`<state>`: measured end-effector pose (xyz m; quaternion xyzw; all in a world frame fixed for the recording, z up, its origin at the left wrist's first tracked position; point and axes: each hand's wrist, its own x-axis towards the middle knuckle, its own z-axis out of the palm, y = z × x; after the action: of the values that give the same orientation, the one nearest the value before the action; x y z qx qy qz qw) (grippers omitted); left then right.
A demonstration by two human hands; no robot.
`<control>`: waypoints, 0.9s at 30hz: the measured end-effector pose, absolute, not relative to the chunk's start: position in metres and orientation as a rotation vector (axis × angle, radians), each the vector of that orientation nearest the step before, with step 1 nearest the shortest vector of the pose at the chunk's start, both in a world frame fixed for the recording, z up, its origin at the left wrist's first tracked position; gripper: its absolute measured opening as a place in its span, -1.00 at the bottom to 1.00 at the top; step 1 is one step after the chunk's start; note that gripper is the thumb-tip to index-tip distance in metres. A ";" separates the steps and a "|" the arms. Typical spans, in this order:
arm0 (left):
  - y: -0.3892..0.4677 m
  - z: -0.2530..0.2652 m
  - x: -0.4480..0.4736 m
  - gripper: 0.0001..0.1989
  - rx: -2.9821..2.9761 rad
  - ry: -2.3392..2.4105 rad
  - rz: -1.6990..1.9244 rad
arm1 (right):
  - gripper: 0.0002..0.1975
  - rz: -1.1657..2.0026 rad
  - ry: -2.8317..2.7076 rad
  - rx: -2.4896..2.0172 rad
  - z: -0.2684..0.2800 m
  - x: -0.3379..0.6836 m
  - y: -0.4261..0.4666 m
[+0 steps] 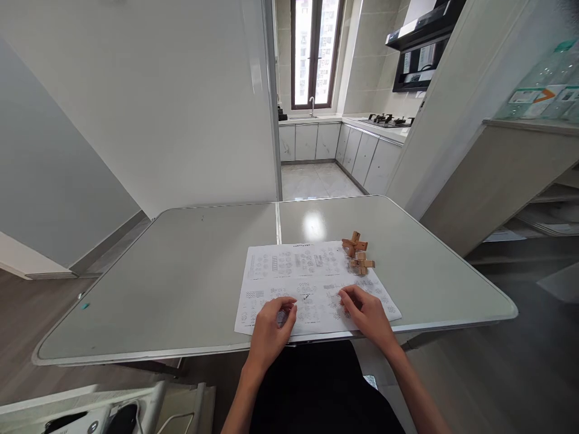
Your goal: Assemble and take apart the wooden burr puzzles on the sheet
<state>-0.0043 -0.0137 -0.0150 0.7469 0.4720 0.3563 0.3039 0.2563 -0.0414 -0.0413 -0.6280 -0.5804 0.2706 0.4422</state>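
Observation:
A printed instruction sheet (289, 265) covered with small diagrams lies on the table before me. Over its lower left part is my left hand (275, 322), loosely curled, with a small gap between thumb and fingertips and nothing in it. My right hand (364, 310) hovers at the lower right of the sheet, its fingers drawn in towards the thumb; no object shows in it. Beyond the right hand, two clusters of interlocking wooden puzzle pieces sit at the sheet's upper right corner: a far cluster (355, 244) and a nearer cluster (362, 263). Neither hand touches them.
The pale table (181, 289) has a seam across its middle and rounded corners. A small teal bit (85, 306) lies near its left edge. Large plastic bottles (543, 90) stand on a shelf at right. A white cart (136, 410) is at lower left.

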 end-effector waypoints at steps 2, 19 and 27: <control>-0.014 -0.015 -0.004 -0.80 1.968 1.251 0.940 | -0.58 0.676 -1.439 -1.560 -0.040 0.256 -0.041; -0.015 -0.015 -0.005 -0.81 1.981 1.256 0.933 | -0.57 0.658 -1.443 -1.567 -0.038 0.253 -0.042; -0.015 -0.015 -0.005 -0.80 1.992 1.256 0.933 | -0.55 0.668 -1.442 -1.569 -0.039 0.254 -0.042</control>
<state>-0.0051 -0.0149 -0.0148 0.7502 0.4731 0.3514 0.2998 0.2537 -0.0418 -0.0388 -0.6314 -0.5804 0.2687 0.4386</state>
